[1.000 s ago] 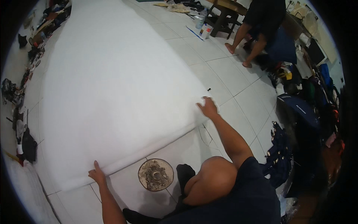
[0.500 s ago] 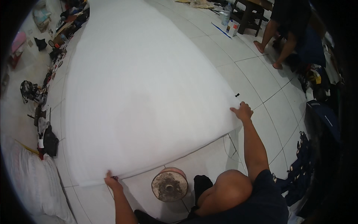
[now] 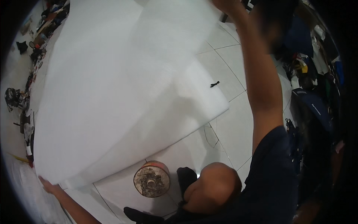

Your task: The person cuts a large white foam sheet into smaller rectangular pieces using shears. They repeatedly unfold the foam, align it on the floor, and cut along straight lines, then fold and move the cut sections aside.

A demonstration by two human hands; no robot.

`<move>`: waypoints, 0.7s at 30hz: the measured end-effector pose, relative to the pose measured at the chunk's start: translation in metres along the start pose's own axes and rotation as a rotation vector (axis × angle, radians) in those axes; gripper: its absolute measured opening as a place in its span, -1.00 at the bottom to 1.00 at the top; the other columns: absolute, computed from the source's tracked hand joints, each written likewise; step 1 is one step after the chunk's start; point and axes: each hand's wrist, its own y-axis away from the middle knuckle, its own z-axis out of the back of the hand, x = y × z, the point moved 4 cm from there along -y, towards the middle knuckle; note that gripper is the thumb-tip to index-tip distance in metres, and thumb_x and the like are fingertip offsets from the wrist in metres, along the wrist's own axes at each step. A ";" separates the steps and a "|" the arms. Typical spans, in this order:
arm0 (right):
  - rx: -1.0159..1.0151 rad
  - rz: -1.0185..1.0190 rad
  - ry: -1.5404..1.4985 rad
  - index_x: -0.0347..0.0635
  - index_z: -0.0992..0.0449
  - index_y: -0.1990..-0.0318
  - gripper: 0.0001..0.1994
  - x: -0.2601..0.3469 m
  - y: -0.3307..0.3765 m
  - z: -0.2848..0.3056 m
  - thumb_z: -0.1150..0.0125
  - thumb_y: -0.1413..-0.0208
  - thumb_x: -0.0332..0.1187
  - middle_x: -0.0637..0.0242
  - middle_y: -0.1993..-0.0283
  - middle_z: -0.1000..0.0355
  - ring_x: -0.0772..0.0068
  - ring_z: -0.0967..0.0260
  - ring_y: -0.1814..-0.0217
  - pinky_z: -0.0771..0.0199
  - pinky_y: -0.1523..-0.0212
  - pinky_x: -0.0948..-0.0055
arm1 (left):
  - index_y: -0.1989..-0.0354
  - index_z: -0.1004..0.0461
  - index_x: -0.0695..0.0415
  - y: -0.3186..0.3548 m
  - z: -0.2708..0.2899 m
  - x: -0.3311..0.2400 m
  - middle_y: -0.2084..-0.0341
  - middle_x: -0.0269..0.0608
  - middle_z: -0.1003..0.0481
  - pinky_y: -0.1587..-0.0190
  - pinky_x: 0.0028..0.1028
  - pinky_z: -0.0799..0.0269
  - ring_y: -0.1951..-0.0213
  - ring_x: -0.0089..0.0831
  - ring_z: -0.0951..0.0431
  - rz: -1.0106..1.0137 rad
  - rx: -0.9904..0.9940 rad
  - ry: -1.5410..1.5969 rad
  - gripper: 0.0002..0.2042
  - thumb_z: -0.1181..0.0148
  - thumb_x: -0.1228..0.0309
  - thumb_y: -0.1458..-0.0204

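A large white sheet stack (image 3: 93, 86) of thin, slightly see-through material spreads over the tiled floor in front of me. My right hand (image 3: 228, 4), raised at the top edge of the view, holds up the top layer (image 3: 175, 33), which rises in a slanting fold. That hand's fingers are partly cut off by the view's edge. My left hand (image 3: 47, 185) is closed on the sheet's near left corner, low down by the floor. A small black thing (image 3: 214, 84) lies on the stack's right edge, too small to make out.
A round drum-like piece (image 3: 151, 179) with a dirty top stands near my bent knee (image 3: 216, 183). Clutter (image 3: 35, 56) lines the left wall, above a white sack (image 3: 28, 190). Dark bags and cloth (image 3: 311, 108) lie to the right. A blurred dark figure (image 3: 276, 22) is behind my right arm.
My right hand has gone up and away from the near right corner, lifting the top layer. My left hand has shifted left to the near left corner. The view has shifted too.
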 end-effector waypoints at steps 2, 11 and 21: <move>-0.101 -0.066 -0.011 -0.32 -0.54 0.27 -0.79 0.011 0.077 0.039 -0.29 0.08 -0.41 -0.05 0.12 -0.44 0.01 -0.40 0.06 -0.41 0.06 0.16 | 0.09 -0.29 0.61 0.029 0.038 0.023 0.09 0.16 -0.44 0.17 -0.11 -0.58 0.16 -0.08 -0.53 -0.181 -0.136 -0.158 -0.33 -0.23 0.07 0.00; 0.775 -1.524 -0.273 -0.36 -0.45 0.11 -0.48 0.094 0.472 0.025 -0.26 -0.02 -0.02 -0.04 0.05 -0.44 0.05 -0.39 -0.02 -0.34 -0.04 0.24 | 0.08 -0.38 0.40 0.113 0.096 0.223 0.13 -0.07 -0.47 0.08 -0.30 -0.47 0.13 -0.29 -0.50 0.307 0.163 -0.297 -0.53 -0.24 0.18 -0.06; 0.931 -1.502 0.041 -0.31 -0.47 0.08 -0.43 0.105 0.480 0.012 -0.25 0.02 0.07 -0.04 0.08 -0.45 0.02 -0.41 0.02 -0.37 -0.01 0.24 | -0.02 -0.33 0.33 0.097 0.095 0.227 0.04 -0.13 -0.42 -0.04 -0.34 -0.36 0.01 -0.29 -0.43 0.512 0.412 -0.279 -0.58 -0.15 0.25 -0.13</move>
